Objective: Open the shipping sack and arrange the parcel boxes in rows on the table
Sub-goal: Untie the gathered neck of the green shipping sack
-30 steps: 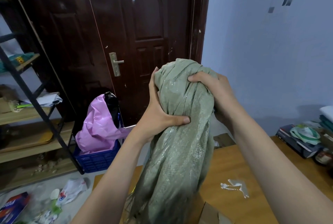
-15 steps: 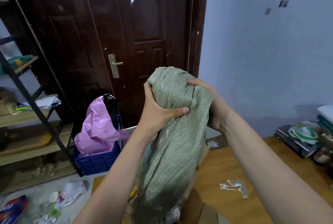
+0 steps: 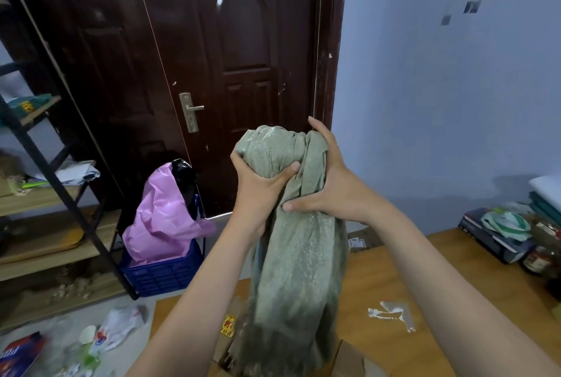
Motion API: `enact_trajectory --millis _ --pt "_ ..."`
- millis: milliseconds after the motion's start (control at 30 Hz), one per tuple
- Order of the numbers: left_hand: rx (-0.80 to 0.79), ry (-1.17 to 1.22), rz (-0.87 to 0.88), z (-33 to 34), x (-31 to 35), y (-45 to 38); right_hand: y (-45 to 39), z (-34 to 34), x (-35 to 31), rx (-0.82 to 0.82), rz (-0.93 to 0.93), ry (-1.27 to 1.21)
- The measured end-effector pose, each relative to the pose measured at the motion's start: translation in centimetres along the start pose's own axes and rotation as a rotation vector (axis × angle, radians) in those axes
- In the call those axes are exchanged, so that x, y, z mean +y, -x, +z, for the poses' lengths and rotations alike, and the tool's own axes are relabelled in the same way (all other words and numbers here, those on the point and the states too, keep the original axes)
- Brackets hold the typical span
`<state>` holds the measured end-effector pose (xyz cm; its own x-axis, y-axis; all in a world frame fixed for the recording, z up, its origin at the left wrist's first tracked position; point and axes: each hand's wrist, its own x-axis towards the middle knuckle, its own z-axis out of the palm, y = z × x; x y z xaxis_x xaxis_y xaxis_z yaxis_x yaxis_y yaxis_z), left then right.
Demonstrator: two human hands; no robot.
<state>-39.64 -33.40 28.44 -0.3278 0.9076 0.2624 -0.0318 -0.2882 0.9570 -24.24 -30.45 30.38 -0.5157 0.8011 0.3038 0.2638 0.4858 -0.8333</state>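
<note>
- Sack [image 3: 299, 243] neck: your left hand [image 3: 261, 185] clenches the bunched top, fingers [image 3: 291, 168] pressed into the weave; your right hand [image 3: 331, 194] grasps just beside it.
- It hangs upright over the table [image 3: 379, 279], its lower end among cardboard boxes [image 3: 349, 360].
- Risk: lift higher and parcels could spill past the table edge onto the floor [image 3: 76, 325].

sack [image 3: 299, 243]: dull grey-green, faintly glittering weave
surface [image 3: 385, 279]: warm orange-brown wood, white patch
door [image 3: 212, 52]: glossy dark reddish-brown
wall [image 3: 440, 88]: pale blue-grey
bag [image 3: 161, 219]: pink
crate [image 3: 164, 273]: blue
shelf frame [image 3: 60, 185]: black
</note>
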Motion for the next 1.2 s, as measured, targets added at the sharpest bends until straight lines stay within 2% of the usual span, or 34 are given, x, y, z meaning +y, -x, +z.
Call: enact_trajectory --millis 133,300,400,533,800,900,967,1033,1100,1200 --pt "-0.206 0.015 -0.093 -0.8 0.1 0.2 -0.2 -0.3 0.5 0.113 -0.015 -0.05" --pt "-0.452 -0.06 -0.132 -2.0 -0.3 -0.2 0.0 -1.5 0.9 0.242 0.119 -0.165" --pt "-0.508 -0.119 -0.156 -2.2 -0.9 -0.4 0.2 -2.1 1.0 0.265 0.194 -0.27" --pt "-0.462 -0.108 -0.137 -1.3 -1.4 -0.3 0.5 -2.4 0.5 0.279 0.237 -0.386" --pt "-0.244 -0.07 -0.031 0.4 -1.6 -0.1 1.3 -2.9 0.2 0.166 0.409 -0.562" --pt "-0.215 -0.072 -0.007 0.8 -1.5 -0.2 1.7 -3.2 0.4 0.12 0.413 -0.452" --pt "-0.19 -0.078 0.003 0.9 -1.8 -0.4 1.8 -3.4 1.2 0.136 0.402 -0.285" --pt "-0.174 -0.083 -0.005 1.2 -2.2 -0.5 2.1 -3.8 1.8 0.147 0.313 -0.107" --pt "-0.177 -0.075 -0.037 1.6 -2.6 -0.5 2.3 -4.0 2.4 0.081 0.198 0.036" --pt "-0.181 -0.065 -0.094 2.2 -3.2 -0.7 2.5 -4.3 3.3 -0.005 0.161 0.139"
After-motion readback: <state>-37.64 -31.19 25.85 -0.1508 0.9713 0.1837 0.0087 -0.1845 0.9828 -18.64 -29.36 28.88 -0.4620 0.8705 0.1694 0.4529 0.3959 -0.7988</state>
